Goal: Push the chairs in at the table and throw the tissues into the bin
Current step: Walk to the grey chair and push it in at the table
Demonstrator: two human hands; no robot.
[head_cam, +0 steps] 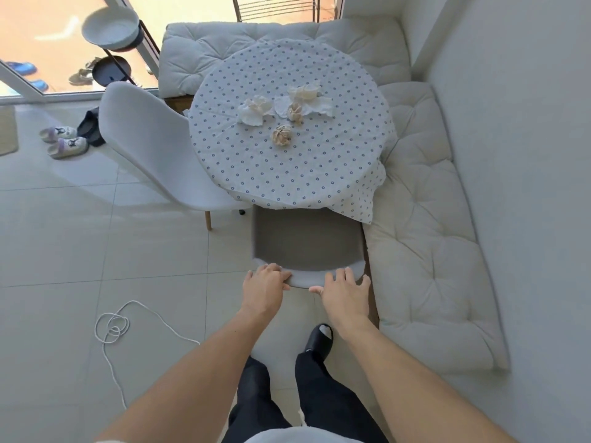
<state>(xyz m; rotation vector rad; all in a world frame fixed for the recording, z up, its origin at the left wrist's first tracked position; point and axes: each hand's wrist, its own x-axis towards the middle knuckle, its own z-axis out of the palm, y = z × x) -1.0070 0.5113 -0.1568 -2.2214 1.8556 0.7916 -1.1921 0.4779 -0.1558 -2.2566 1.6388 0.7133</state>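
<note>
The near chair (307, 241) is set at the counter's (319, 180) near edge, its seat partly beneath. Its backrest top is pressed by the left hand (265, 284) and right hand (345, 290), fingers spread, not wrapped. A light, rigid shell is judged, best pushed there. Soft crumpled tissues (281, 107) lie mid-counter.

This is a home, a small dining corner by a balcony door. A round table under a white cloth with small blue flowers (287, 161) fills the upper middle of the frame, wrapped on the top and right by an L-shaped bench with tufted cream cushions (425, 225). A white moulded plastic chair with wooden legs (153, 148) stands left of it. At the left edge, house slippers (64, 140) lie on pale floor tiles (80, 244) beside a glass sliding door (38, 43).
</note>
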